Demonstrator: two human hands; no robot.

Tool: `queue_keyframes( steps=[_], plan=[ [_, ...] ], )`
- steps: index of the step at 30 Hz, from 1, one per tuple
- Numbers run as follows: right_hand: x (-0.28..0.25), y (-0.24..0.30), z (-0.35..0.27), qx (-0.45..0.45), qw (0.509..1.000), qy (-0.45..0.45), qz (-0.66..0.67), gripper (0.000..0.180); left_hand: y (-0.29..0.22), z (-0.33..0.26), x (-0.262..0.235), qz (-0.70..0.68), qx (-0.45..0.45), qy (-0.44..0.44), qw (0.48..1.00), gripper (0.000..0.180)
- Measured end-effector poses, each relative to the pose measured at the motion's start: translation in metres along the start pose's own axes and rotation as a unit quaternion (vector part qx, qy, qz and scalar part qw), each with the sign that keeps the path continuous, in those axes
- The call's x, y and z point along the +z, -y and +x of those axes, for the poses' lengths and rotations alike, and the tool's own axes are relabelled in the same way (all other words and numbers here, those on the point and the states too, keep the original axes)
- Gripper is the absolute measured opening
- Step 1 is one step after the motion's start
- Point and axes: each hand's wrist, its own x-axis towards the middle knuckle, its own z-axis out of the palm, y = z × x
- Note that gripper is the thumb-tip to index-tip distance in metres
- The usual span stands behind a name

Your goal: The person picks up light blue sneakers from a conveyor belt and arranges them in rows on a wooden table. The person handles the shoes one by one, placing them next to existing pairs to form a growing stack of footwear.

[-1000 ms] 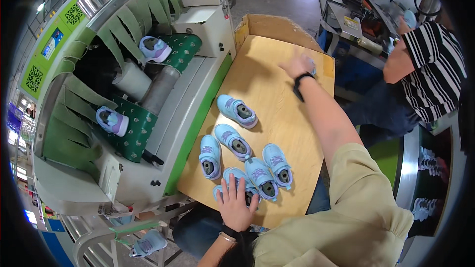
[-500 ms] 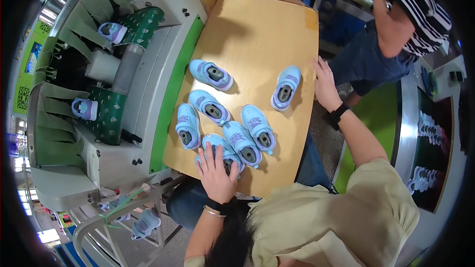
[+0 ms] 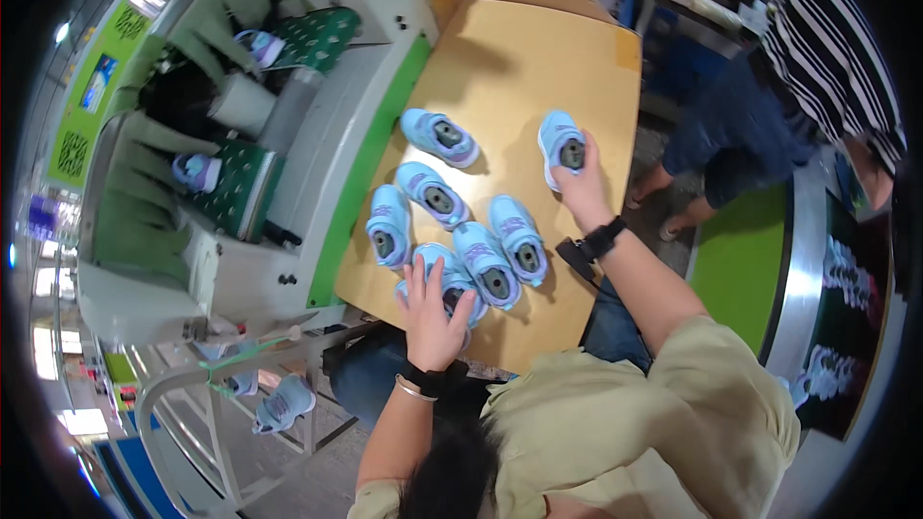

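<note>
Light-blue children's sneakers with lilac trim and dark inserts inside lie on a tan tabletop [image 3: 538, 48]. At the right, my right hand [image 3: 583, 190] is closed around the heel of one sneaker [image 3: 556, 133], its toe pointing away from me. My left hand [image 3: 433, 327], fingers spread, rests over another sneaker [image 3: 436, 257] at the near edge and partly hides it. Beside that hand sit a sneaker [image 3: 389, 219] to the left and two to the right, a nearer one [image 3: 479, 252] and a farther one [image 3: 514, 229]. Farther off lie a sneaker [image 3: 428, 187] and a separate one [image 3: 433, 133].
Left of the table stands a machine with hanging green flaps [image 3: 144, 250] and a green patterned belt [image 3: 322, 38], carrying similar shoes. A metal rack [image 3: 207, 413] with sneakers is below it. A person in a striped top [image 3: 827, 29] stands at the right, near another conveyor [image 3: 793, 259].
My right hand has moved from the table's right edge onto the separate sneaker and taken hold of its heel. My left hand stays over the near sneaker. The view has shifted slightly.
</note>
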Motion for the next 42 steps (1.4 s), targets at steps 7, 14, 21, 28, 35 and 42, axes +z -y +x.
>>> queue_keyframes(
  steps=[7,14,21,28,35,42],
  plan=[
    [0.026,0.116,-0.113,-0.219,0.87,0.427,-0.108,0.099,-0.048,0.044,-0.044,-0.322,0.038,-0.268,0.907,0.087],
    [0.005,-0.016,-0.123,-0.164,0.935,0.235,-0.209,0.073,0.019,0.111,-0.17,-0.28,0.006,-0.48,0.831,0.079],
    [0.001,-0.005,-0.109,-0.055,0.971,0.224,-0.068,0.079,0.1,0.186,-0.198,-0.234,-0.102,-0.547,0.797,0.099],
    [0.048,0.128,0.011,-0.265,0.945,0.192,-0.03,0.065,0.033,0.056,-0.089,-0.152,0.015,-0.276,0.949,0.084],
    [0.285,0.229,0.159,-0.479,0.832,0.271,-0.07,0.059,0.012,0.003,0.007,0.041,0.015,-0.02,0.999,0.075],
    [0.313,0.152,0.145,-0.404,0.861,0.29,-0.105,0.074,0.017,-0.002,0.009,0.007,-0.013,-0.051,0.999,0.069]
  ],
)
